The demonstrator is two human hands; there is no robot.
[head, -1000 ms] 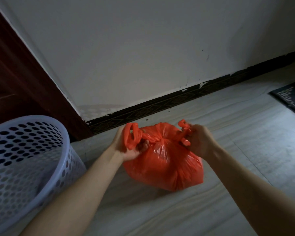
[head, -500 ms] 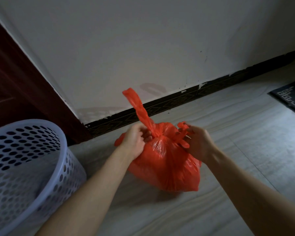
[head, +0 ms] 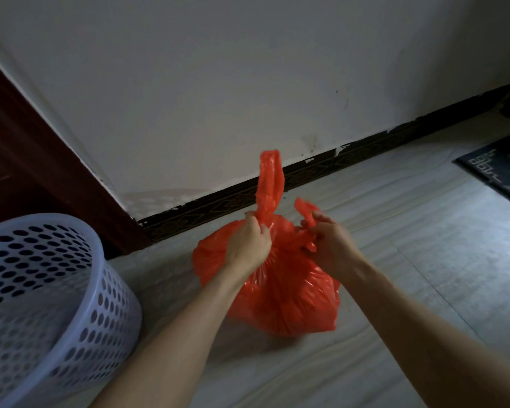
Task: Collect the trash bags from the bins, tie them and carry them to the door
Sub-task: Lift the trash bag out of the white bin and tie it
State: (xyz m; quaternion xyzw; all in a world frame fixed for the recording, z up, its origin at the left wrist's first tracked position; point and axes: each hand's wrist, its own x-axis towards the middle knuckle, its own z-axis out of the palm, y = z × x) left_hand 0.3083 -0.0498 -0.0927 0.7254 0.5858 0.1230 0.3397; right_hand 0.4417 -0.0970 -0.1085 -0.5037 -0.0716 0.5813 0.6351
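Red trash bag (head: 280, 290) on floor (head: 395, 260); left hand (head: 249, 245) grips upright handle loop (head: 270, 184), right hand (head: 331, 244) pinches other handle (head: 305, 209). Perforated bin (head: 42, 304) left.

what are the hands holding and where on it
Both hold the red trash bag: left hand grips the upright handle strip, right hand pinches the other strip.

Single head view, angled down at near floor (head: 395, 260)

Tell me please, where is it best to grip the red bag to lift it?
Probably the gathered neck of the red bag, from above: the plastic bunches narrow there between the left hand and right hand, while the body below is wide and slippery.
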